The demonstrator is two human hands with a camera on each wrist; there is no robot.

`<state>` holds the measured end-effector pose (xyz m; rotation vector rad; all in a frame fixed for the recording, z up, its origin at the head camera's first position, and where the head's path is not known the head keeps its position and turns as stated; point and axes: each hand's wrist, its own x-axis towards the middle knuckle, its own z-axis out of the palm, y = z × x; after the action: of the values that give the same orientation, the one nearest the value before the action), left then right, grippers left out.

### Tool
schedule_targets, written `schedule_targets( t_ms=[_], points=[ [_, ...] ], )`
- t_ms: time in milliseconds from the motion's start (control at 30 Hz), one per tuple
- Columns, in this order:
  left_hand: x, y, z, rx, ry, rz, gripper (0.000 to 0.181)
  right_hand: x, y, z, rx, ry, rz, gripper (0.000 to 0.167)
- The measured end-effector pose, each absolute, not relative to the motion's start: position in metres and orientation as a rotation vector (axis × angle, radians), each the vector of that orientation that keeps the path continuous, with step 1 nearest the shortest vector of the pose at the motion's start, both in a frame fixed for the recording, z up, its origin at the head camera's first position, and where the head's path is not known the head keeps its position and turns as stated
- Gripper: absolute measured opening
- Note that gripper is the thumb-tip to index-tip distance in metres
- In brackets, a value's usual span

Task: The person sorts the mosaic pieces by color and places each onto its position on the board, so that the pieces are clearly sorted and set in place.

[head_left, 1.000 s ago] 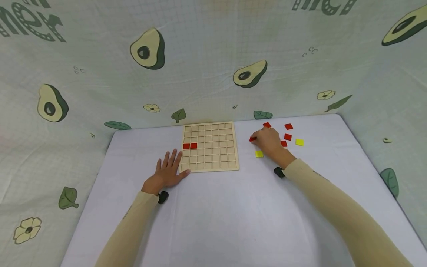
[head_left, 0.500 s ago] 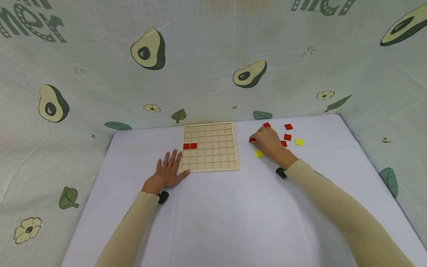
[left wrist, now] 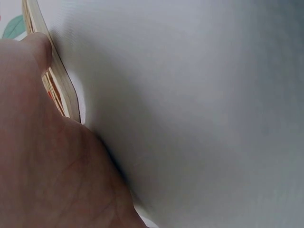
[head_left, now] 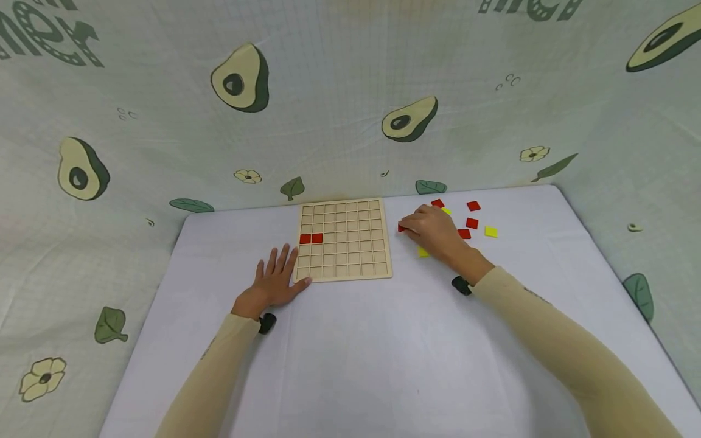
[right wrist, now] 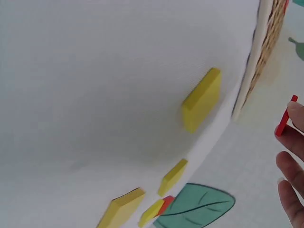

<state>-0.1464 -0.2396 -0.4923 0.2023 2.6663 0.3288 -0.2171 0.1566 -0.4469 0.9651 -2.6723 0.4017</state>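
A square wooden grid board (head_left: pixel 350 243) lies near the table's back edge, with two red tiles (head_left: pixel 311 238) side by side in cells at its left side. My left hand (head_left: pixel 271 289) rests flat with spread fingers at the board's lower left corner; in the left wrist view the thumb (left wrist: pixel 40 50) touches the board's edge (left wrist: pixel 66 90). Right of the board, my right hand (head_left: pixel 435 234) pinches a red tile (head_left: pixel 401 227). In the right wrist view that red tile (right wrist: pixel 286 116) stands on edge between thumb and finger.
Beyond and right of my right hand lie several red tiles (head_left: pixel 472 223) and a yellow tile (head_left: pixel 491 232). Another yellow tile (head_left: pixel 423 252) lies just below that hand. A patterned cloth (head_left: pixel 339 121) hangs behind the white table (head_left: pixel 350 353).
My right hand has moved slightly left toward the board with the red tile in its fingers. The left hand has kept its place.
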Motion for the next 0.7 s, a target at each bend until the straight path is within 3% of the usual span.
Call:
schedule_targets(
  t_ms=[700],
  points=[
    [-0.145, -0.237, -0.488, 0.192, 2.660, 0.353, 0.096, -0.207, 0.117, -0.435, 1.121, -2.396, 0.539, 0.027]
  ],
)
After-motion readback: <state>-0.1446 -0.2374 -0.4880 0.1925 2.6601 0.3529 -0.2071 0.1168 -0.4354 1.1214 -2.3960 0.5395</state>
